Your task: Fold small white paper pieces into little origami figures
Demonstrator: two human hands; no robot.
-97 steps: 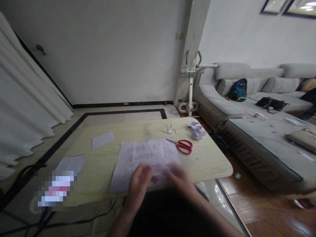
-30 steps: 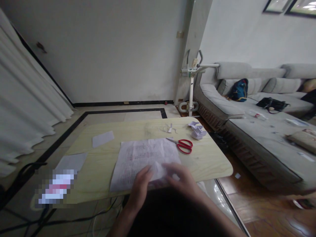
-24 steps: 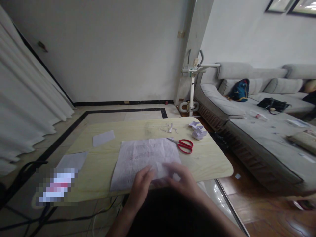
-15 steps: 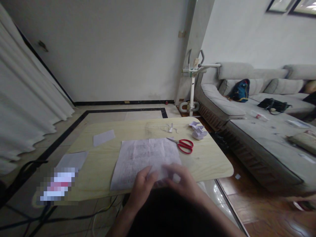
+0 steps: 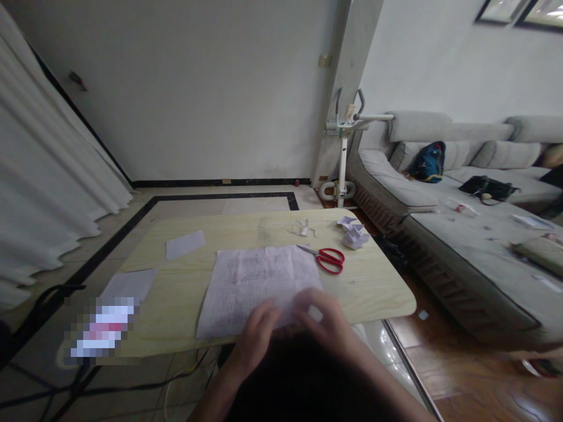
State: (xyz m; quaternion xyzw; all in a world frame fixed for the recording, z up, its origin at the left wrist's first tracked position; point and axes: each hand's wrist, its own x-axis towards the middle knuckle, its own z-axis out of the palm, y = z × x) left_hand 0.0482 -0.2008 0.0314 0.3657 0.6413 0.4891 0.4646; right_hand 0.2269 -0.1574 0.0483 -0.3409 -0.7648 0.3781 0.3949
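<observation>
At the table's near edge, my left hand (image 5: 259,325) and my right hand (image 5: 323,316) face each other with curled fingers, closed on a small piece of white paper (image 5: 287,306). Blur and fingers hide its exact shape. Beneath them lies a large creased sheet of printed paper (image 5: 259,275). Red-handled scissors (image 5: 331,261) rest by its upper right corner, blades pointing left. Behind the scissors stand folded paper shapes (image 5: 354,235), and thin paper scraps (image 5: 303,228) lie to their left.
The wooden table (image 5: 373,287) also carries a white paper rectangle (image 5: 185,245) and more paper (image 5: 132,284) at left, beside a pixelated object (image 5: 103,328). Dark cables (image 5: 127,388) run below the left side. A grey sofa (image 5: 466,258) stands to the right.
The small piece of paper stood up pale between my hands a second ago; now it is lower and mostly covered by fingers. My left fingers have shifted slightly right. Scissors and scraps stay put.
</observation>
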